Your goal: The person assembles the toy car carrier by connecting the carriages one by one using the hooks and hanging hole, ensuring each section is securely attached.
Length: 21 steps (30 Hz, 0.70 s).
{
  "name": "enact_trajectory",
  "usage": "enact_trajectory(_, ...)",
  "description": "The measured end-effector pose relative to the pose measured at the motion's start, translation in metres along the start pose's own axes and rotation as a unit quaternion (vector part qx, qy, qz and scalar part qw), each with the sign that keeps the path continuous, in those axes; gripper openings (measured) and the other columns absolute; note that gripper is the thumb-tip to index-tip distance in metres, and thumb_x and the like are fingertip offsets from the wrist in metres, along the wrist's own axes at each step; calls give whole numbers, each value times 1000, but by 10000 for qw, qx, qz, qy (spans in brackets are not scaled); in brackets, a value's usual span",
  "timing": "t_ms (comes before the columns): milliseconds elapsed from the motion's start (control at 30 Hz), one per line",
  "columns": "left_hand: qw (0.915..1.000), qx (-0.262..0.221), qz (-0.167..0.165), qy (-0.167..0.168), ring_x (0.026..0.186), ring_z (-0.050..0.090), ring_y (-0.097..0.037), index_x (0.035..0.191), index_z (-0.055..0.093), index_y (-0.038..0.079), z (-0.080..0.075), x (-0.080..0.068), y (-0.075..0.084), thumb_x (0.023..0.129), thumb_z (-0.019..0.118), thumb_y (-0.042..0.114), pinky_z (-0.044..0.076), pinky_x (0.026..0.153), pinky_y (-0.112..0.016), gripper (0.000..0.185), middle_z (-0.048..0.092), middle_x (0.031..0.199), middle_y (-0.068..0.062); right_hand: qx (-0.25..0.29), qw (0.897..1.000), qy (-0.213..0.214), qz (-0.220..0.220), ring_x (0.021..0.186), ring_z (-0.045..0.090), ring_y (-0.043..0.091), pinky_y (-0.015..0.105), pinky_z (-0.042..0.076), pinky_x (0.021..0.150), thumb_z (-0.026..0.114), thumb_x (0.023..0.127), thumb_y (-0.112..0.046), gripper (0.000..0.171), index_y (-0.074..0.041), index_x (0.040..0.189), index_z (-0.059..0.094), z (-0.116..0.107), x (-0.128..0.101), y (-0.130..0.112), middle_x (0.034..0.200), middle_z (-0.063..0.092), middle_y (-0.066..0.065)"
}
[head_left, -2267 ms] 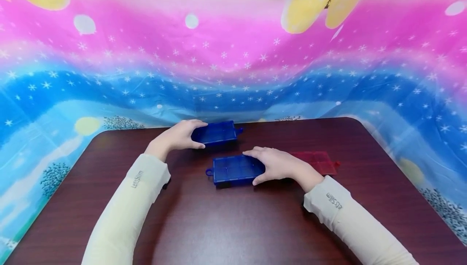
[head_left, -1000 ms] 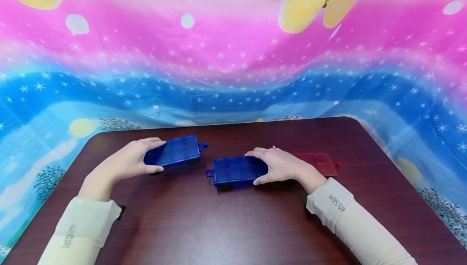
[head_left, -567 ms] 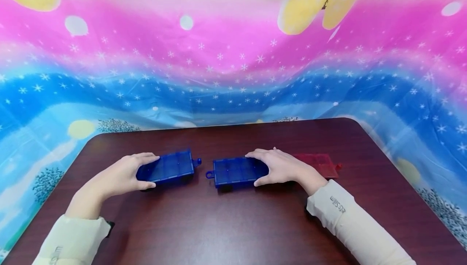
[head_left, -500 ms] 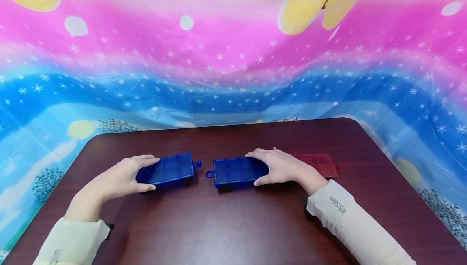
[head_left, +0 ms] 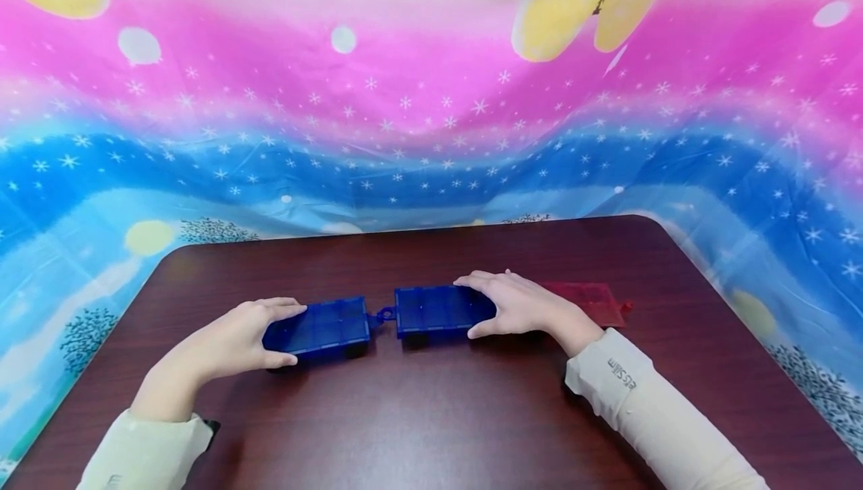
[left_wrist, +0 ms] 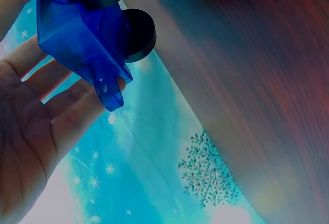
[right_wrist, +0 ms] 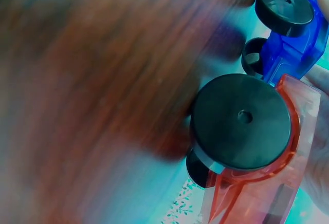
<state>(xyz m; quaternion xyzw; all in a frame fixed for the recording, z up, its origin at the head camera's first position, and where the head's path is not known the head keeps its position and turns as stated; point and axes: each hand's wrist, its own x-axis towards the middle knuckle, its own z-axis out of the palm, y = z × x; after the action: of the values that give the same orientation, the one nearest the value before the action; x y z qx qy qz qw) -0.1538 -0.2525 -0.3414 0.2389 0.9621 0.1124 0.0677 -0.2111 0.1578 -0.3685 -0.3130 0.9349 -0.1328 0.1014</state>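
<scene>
My left hand (head_left: 232,340) grips the rear end of a translucent blue toy car chassis (head_left: 323,327), thumb on its near side and fingers on its far side. The left wrist view shows its black wheel (left_wrist: 140,35) and a blue loop (left_wrist: 109,93) at the end by my fingers. A second blue chassis (head_left: 434,310) is held by my right hand (head_left: 522,306) at its right end. Between the two, the left chassis's hitch overlaps the ring (head_left: 386,315) of the other; whether they are hooked I cannot tell. A red chassis (head_left: 589,301) stands behind my right wrist, partly hidden.
Everything is on a dark wood-grain table (head_left: 418,415) with rounded far corners. A snowflake-patterned cloth (head_left: 404,138) hangs along its back and sides. In the right wrist view, the red chassis's black wheel (right_wrist: 241,121) is close to the blue chassis's end.
My left hand has brought its blue chassis from the back of the table toward me, then rightward against the second one's ring. The right chassis has tilted or shifted slightly; the red one stays put.
</scene>
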Motion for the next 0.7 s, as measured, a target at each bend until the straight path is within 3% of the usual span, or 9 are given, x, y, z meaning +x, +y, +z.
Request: enact_trajectory(700, 9999, -35, 36, -92, 121, 48, -37, 131, 52, 6, 11, 7, 4, 73, 77, 36, 45, 93, -50, 70, 51, 133, -16, -208, 9998, 31, -67, 130, 41, 21, 65, 22, 104, 69, 74, -53, 78, -25, 141, 39, -1, 0, -2, 141, 43, 0)
